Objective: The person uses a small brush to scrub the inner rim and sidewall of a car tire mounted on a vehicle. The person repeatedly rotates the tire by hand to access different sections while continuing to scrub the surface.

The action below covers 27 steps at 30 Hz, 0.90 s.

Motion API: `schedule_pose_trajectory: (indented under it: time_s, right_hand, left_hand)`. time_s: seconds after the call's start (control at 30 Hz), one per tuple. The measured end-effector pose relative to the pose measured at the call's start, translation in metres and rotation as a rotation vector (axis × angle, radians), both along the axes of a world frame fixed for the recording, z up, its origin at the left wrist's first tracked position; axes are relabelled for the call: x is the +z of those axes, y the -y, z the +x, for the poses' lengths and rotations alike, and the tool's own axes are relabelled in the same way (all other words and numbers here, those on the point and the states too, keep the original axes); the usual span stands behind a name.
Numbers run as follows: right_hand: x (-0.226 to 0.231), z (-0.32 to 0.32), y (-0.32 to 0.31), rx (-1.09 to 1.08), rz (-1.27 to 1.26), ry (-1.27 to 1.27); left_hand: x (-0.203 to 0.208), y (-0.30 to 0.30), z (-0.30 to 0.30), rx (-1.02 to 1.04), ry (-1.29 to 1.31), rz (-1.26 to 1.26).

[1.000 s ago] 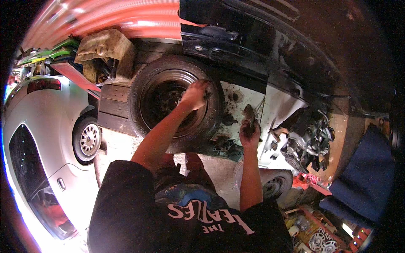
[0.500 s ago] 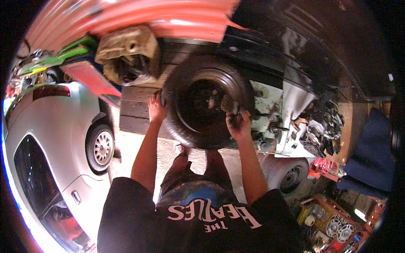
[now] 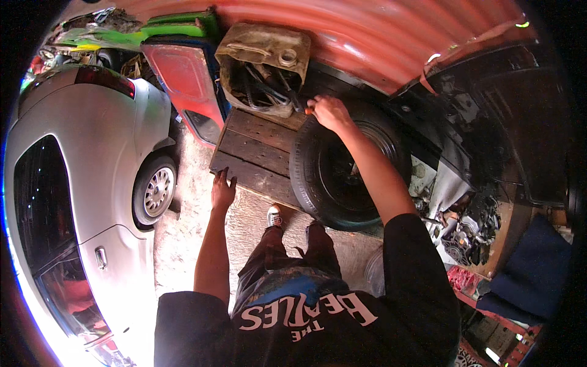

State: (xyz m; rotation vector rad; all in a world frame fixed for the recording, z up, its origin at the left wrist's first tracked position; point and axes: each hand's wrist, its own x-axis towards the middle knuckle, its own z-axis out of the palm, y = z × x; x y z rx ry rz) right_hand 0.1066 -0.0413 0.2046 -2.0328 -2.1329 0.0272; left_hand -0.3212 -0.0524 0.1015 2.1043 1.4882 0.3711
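Plank bench (image 3: 255, 147), tire (image 3: 307, 171) on top; corrugated red wall (image 3: 391, 46), silver car (image 3: 104, 147)

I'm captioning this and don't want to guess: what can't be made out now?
In the head view:
Small orange object: too small to identify, partly hidden by the right hand.
Black rubber tyre: partly covered by the right forearm.
Stained tan boxlike container: contents too dark and tangled.
Silver car: front cut off by the lower-left rim.
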Motion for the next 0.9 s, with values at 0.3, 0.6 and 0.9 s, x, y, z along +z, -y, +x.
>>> schedule_pose_trajectory:
  time_s: [0.3,0.6,0.9]
  right_hand:
    - [-0.027,-0.12,0.055,0.438,-0.308,-0.203]
    - [-0.04,0.041,-0.052,-0.351,-0.395,-0.481]
    - [-0.02,0.048,-0.055,-0.355,-0.169,-0.1]
  left_hand:
    - [-0.053,0.018,-0.099,0.139,-0.054,-0.153]
    - [-0.065,0.041,-0.154,0.269,-0.127,-0.222]
    - [-0.078,0.073,-0.188,0.31,-0.258,-0.402]
